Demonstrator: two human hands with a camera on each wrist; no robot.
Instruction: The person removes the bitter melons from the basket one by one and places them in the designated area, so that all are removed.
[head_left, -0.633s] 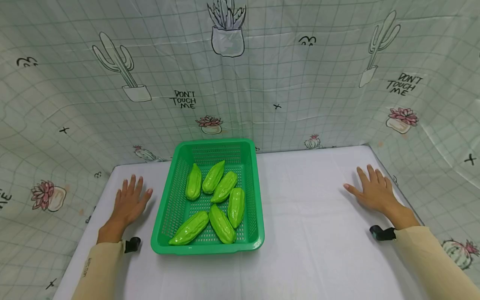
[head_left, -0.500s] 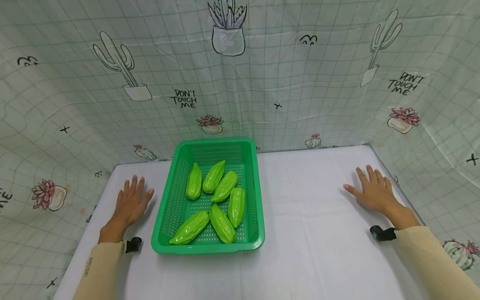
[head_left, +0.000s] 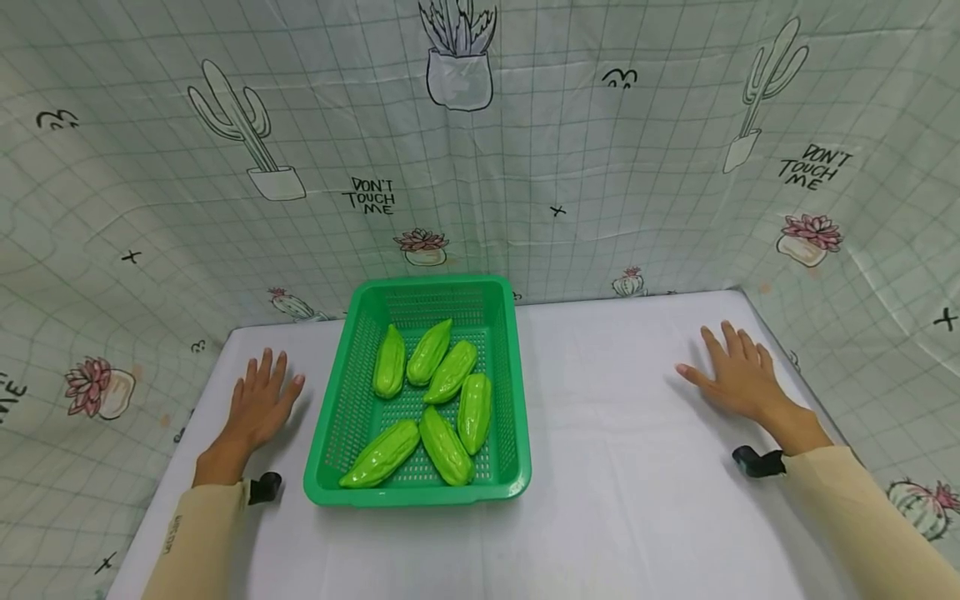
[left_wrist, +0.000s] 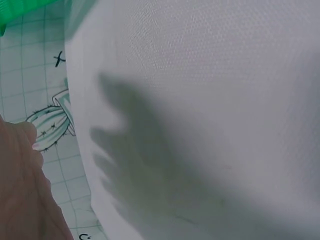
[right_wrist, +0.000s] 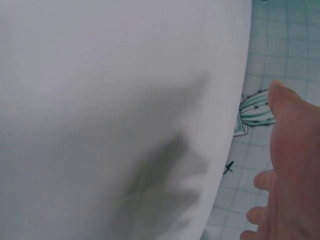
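My left hand is held over the left part of the white table, palm down with its fingers straight and holding nothing. To its right stands a green plastic basket with perforated walls. Inside lie several glossy, ribbed bitter melons, light green and pointed at the ends. Far off on the right side, my right hand spreads its fingers above the tabletop, also with nothing in it. Both wrist views show a hand's shadow on the white cloth; the basket's corner peeks in at the left wrist view's top.
White cloth covers the table, whose right stretch lies between the basket and my right hand. A checked curtain with cactus drawings rises behind the table and along both sides. A small black device sits on each wrist.
My right hand has shifted slightly left and away from me. The left hand has barely moved, and the basket and bitter melons stay put.
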